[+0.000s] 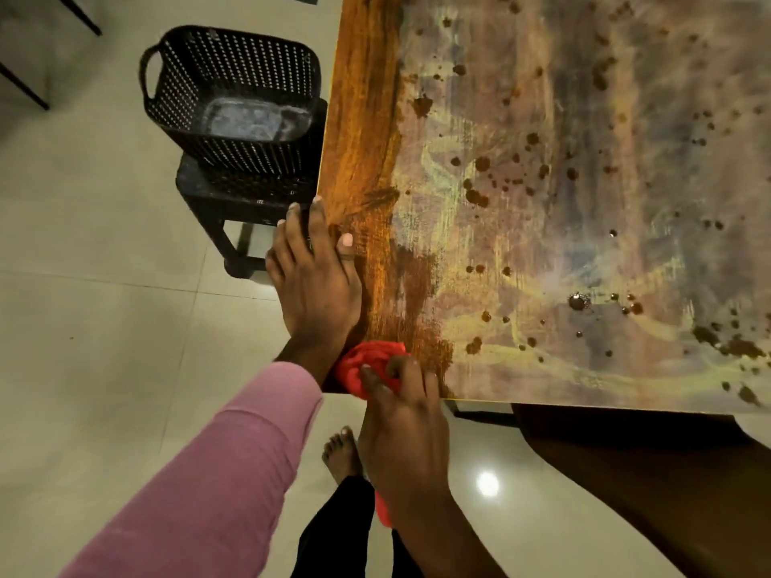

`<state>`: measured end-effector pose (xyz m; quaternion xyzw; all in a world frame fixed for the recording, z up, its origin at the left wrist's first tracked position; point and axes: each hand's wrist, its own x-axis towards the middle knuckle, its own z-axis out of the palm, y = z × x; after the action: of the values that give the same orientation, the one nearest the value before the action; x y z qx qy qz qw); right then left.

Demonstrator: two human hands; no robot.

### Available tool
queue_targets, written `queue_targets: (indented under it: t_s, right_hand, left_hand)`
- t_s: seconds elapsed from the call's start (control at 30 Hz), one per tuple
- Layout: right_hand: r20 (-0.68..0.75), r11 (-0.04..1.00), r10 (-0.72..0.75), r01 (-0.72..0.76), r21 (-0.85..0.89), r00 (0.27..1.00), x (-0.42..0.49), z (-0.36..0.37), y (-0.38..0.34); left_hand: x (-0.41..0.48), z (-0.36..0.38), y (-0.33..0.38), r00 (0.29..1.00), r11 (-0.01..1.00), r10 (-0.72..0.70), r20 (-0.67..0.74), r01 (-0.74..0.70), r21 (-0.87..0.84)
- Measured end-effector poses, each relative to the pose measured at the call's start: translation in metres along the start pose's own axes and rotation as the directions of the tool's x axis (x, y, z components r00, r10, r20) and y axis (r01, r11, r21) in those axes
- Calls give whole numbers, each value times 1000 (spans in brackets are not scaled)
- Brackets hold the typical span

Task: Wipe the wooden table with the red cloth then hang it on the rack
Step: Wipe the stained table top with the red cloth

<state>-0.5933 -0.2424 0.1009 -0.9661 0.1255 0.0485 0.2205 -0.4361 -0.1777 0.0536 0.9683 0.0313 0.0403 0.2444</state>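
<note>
The wooden table (363,131) fills the upper right; a strip along its left edge shows bare brown grain, while the rest is smeared with pale chalky streaks and dark brown spots. My right hand (402,427) grips the bunched red cloth (367,360) at the table's near left corner, with a bit of cloth also hanging below the wrist. My left hand (315,277) rests flat over the table's left edge, fingers spread, thumb on the wood. No rack is in view.
A black perforated basket (233,98) sits on a dark stool (233,198) right beside the table's left edge. Pale tiled floor (104,306) lies to the left and below. My bare foot (340,452) stands under the table corner. Dark furniture legs at the upper left.
</note>
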Motion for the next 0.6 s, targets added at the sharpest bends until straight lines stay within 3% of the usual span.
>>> queue_targets:
  t_s: [0.07,0.17,0.27,0.33,0.47,0.6]
  right_hand:
    - [8,999,26,-27,23,1000,-4,-4,17]
    - [-143,961,274,-264,86,951,-3,-19,48]
    - [-208,911,412,-397,112,887,1,-19,48]
    - [-169,923,384,-371,102,908,0,-8,23]
    - [18,989,139,-140,51,990,-15,14,-38]
    - [-7,978,197,-196,77,980,-16,3,-12]
  left_hand:
    - [0,3,0,1000,999,-2,14,2,35]
    - [1,5,2,1000,999,-1,28,-1,53]
    - [1,5,3,1000,999,4,31,-6,53]
    - [2,6,4,999,999,-3,37,1,33]
    - [0,4,3,999,1000,7,37,-7,-15]
    - [0,3,2,999,1000,22,50,-23,12]
